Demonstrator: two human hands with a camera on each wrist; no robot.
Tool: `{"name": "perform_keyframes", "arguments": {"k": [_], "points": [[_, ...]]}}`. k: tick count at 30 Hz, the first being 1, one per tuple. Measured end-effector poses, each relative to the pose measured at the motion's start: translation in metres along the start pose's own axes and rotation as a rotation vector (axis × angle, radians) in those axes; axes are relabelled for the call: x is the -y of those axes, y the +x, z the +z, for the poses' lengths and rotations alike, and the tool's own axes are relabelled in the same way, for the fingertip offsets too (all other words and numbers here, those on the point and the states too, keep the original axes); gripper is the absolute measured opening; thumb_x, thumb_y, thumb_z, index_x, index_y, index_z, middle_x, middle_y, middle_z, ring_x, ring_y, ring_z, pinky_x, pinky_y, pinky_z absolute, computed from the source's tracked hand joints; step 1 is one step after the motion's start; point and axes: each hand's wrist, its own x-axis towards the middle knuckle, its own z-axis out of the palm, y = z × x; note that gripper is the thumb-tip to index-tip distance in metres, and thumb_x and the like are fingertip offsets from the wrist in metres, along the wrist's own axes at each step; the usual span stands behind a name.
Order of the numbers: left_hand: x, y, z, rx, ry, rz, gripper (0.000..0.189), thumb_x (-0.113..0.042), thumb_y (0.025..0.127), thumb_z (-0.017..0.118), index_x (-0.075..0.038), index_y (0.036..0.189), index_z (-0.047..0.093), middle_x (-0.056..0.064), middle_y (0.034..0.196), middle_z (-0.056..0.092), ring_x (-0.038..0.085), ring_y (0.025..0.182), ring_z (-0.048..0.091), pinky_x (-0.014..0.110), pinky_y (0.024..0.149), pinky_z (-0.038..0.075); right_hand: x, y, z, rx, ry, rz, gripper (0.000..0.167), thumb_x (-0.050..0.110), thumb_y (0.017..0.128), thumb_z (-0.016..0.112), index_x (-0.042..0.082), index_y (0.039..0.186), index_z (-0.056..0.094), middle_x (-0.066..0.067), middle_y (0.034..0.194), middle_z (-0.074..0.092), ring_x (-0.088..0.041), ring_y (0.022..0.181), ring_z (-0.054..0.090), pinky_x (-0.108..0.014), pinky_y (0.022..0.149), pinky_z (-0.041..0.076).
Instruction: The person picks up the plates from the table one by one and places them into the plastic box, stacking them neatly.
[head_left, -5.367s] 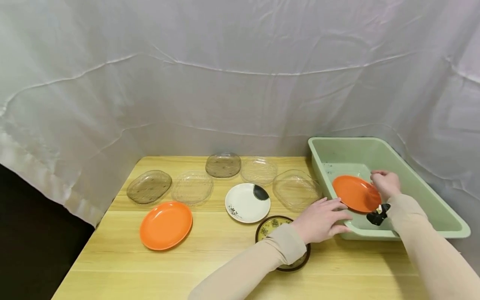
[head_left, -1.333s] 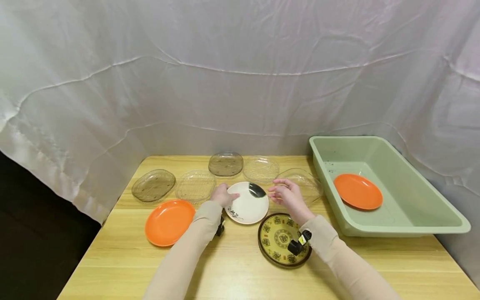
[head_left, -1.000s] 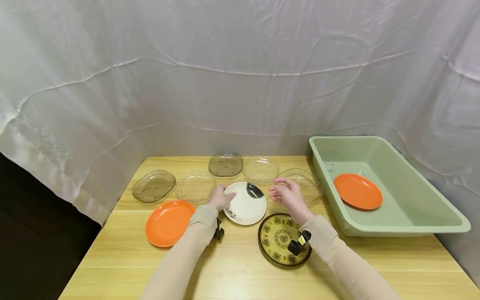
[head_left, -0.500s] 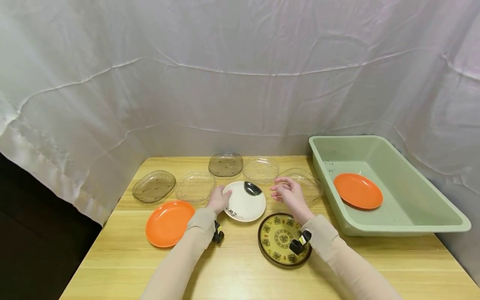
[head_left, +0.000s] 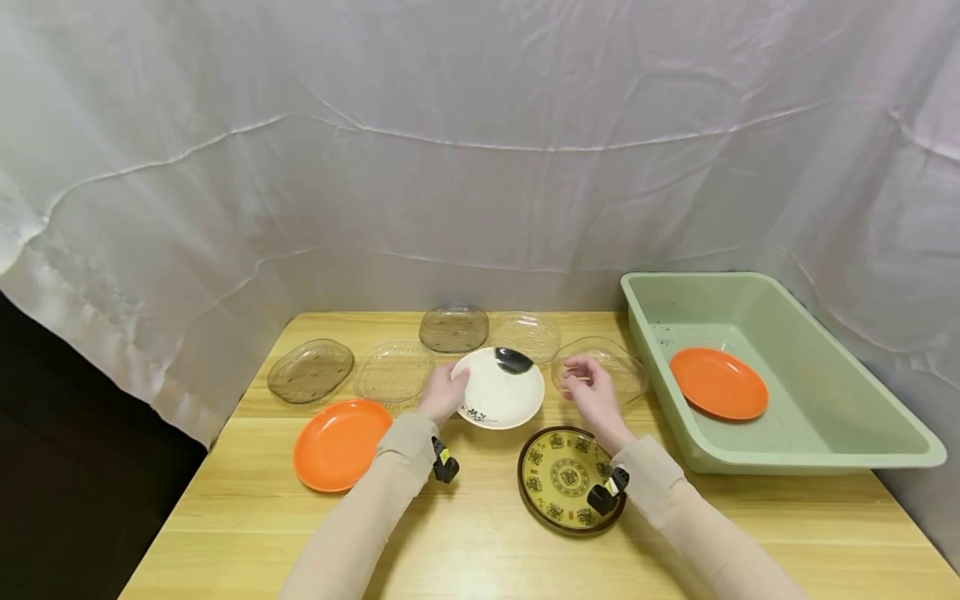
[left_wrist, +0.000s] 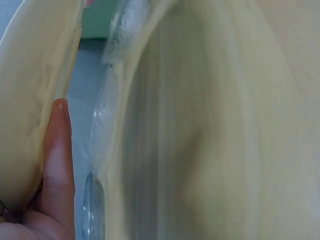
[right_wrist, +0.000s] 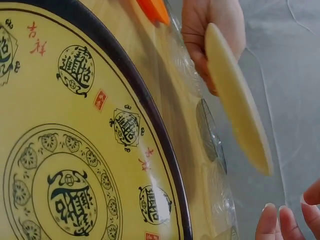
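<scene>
My left hand (head_left: pixel 442 393) pinches the left rim of a round white plate (head_left: pixel 501 392) that has a black patch and a small floral print. The right wrist view shows the plate (right_wrist: pixel 239 102) lifted clear of the table, thumb on one side and fingers on the other. Beside its right edge hovers my right hand (head_left: pixel 594 398), fingers loosely bent and holding nothing, a gap between them and the plate. Below the right wrist lies a yellow patterned plate (head_left: pixel 567 478) with a dark rim. In the left wrist view the white plate (left_wrist: pixel 25 90) stands at the left edge.
An orange plate (head_left: pixel 341 446) lies at the left of the wooden table (head_left: pixel 480 533). Several clear and smoky glass plates line the back, one smoky plate (head_left: pixel 453 328) among them. A green tub (head_left: pixel 817 460) at the right holds another orange plate (head_left: pixel 718 383).
Both hands have come left from the green tub, leaving the orange plate inside it. My left hand has gripped the white plate and raised it off the table; my right hand has moved slightly right.
</scene>
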Motion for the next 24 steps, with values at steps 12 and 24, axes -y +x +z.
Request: {"name": "perform_keyframes", "arguments": {"k": [12,24], "points": [[-0.028,-0.005,0.011,-0.006,-0.133,0.009,0.042,-0.02,0.107,0.044,0.004,0.14,0.051,0.024,0.125,0.063,0.027,0.104,0.066,0.035,0.094,0.059,0.008,-0.002,0.0,0.05,0.225,0.141,0.041,0.018,0.106,0.037,-0.002,0.141,0.039,-0.001,0.101,0.058,-0.006,0.077,0.064,-0.022,0.076,0.061],[-0.056,-0.02,0.016,0.05,-0.199,0.074,0.039,-0.015,0.106,0.042,0.005,0.137,0.053,0.022,0.111,0.066,0.013,0.08,0.062,0.023,0.075,0.057,0.017,-0.005,0.0,0.069,0.326,0.174,0.042,0.034,0.109,0.033,0.006,0.136,0.047,0.004,0.097,0.061,-0.008,0.078,0.064,-0.026,0.072,0.06]]}}
